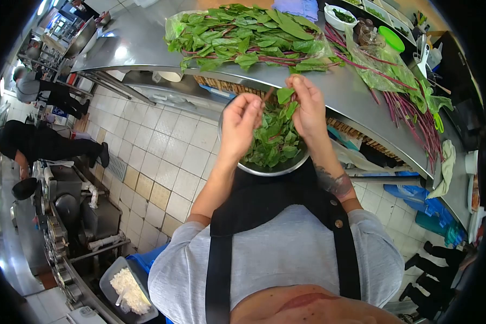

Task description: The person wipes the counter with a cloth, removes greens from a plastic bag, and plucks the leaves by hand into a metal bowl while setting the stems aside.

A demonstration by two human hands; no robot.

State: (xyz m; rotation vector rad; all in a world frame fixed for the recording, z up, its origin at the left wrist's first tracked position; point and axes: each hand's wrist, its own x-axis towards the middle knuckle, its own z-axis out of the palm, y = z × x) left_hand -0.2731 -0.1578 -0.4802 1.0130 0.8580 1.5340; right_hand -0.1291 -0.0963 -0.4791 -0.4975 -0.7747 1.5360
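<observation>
Above a metal bowl (279, 171) of picked green leaves (272, 137), both my hands are raised close together. My left hand (242, 120) is closed, with a thin reddish stem (268, 95) at its fingertips. My right hand (309, 105) pinches a leafy sprig (286, 96) whose leaves hang over the bowl. The bowl is in front of my apron, below the counter edge. On the counter, just beyond my hands, lies a large pile of leafy greens (243, 38) with purple stems, partly on clear plastic.
Bare purple stems (410, 121) and a plastic bag (380, 65) lie on the metal counter (140, 40) at right. A white bowl (340, 17) and a green lid (391, 39) stand behind. Two people work at far left; a tub (129, 289) holds white food.
</observation>
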